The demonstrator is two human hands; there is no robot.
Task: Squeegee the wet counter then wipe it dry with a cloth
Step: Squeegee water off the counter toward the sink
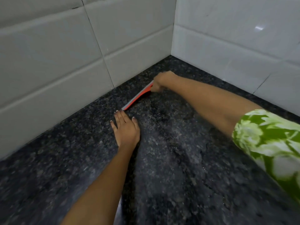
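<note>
Head view is showing the right hand (159, 81) clenching round the far end of the orange squeegee (138, 96), deep in the far corner of the dark counter (178, 168). Its blade's long axis is running from that hand near-left toward the left hand (125, 127), which is lying flat with straight fingers, fingertips just beside the blade's near tip. No cloth is showing.
</note>
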